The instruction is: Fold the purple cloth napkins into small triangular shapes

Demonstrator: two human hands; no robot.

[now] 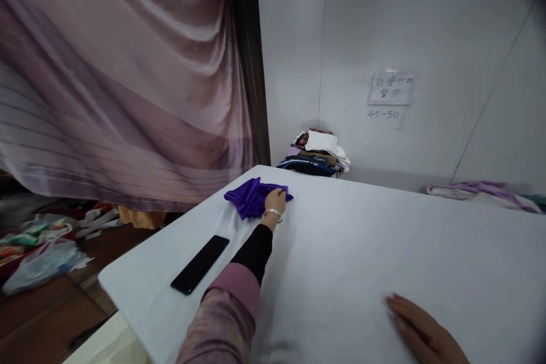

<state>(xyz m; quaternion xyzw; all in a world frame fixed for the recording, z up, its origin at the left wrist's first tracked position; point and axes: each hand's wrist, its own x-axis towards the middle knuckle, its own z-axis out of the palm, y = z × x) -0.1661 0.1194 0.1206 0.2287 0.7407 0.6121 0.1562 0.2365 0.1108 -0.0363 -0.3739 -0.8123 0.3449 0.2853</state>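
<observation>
My left hand reaches to the far left part of the white table. Its fingers are closed on a crumpled, shiny purple cloth, which bunches up to the left of the hand. A bracelet circles that wrist. My right hand is at the lower right, slightly blurred and apart from the cloth. Its fingers are stretched out and nothing shows in them. A black phone lies flat on the table, left of my left forearm.
A stack of folded cloths stands beyond the table's far edge, by the wall. More purple-and-white fabric lies at the far right. A large pink curtain hangs on the left. Plastic bags lie on the floor below it.
</observation>
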